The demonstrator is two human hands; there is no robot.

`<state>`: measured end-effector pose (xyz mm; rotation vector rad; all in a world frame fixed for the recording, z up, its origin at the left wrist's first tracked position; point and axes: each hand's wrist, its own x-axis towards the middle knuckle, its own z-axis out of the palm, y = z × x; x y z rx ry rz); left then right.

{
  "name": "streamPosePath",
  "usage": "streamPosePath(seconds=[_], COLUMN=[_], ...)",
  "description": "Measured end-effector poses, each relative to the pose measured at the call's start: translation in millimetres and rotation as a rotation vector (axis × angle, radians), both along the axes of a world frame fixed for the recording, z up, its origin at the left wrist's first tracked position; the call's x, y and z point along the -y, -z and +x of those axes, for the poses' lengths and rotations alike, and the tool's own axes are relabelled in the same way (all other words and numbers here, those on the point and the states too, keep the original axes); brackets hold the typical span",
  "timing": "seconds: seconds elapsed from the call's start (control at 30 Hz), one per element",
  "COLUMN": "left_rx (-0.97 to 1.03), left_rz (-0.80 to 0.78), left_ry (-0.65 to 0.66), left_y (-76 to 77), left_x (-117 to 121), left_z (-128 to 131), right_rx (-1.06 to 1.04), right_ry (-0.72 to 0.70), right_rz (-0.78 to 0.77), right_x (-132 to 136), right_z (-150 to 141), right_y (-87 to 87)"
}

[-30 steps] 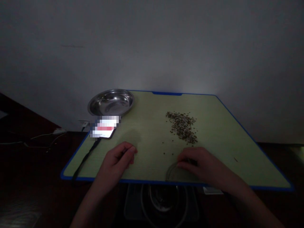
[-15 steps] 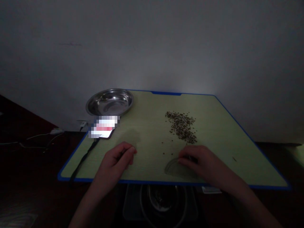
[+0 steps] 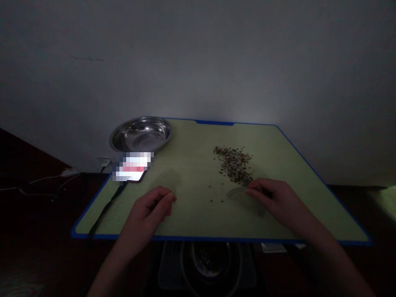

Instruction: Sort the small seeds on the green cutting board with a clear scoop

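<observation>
Seeds [image 3: 235, 166]: on our counter [image 3: 185, 154], just beyond our right hand [image 3: 272, 198], farther from our left hand [image 3: 154, 208].
Right hand: we pinch a clear curved piece [image 3: 237, 191].
Left hand: fingers curled together.

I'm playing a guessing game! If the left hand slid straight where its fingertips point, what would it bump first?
Probably the few loose dark bits on the green board, right of the left hand. It might pass over them; its height is unclear.
</observation>
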<state>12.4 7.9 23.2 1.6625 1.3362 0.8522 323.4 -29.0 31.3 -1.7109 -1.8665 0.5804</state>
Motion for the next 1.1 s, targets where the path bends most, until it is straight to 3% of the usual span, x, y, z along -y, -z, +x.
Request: streamPosePath(seconds=[0.33,0.57,0.8,1.1], left_rx=[0.017,0.010,0.014,0.018], left_rz=[0.017,0.000,-0.008,0.009], left_ry=[0.013,0.013,0.025,0.035], left_y=[0.4,1.0,1.9,2.0], left_x=[-1.2,-0.6,-0.7,0.7], left_z=[0.4,-1.9,-0.7,-2.6], right_rx=[0.076,0.125,0.142,0.107], right_ry=[-0.101,0.028,0.005,-0.006], right_rz=[-0.043,0.049,-0.009,0.030], right_x=[-21.1,-41.5,-36.9,-31.3], right_z=[-27.1,-11.0,-8.1,-12.4], right_y=[0.2,-15.1,-12.6,-23.1])
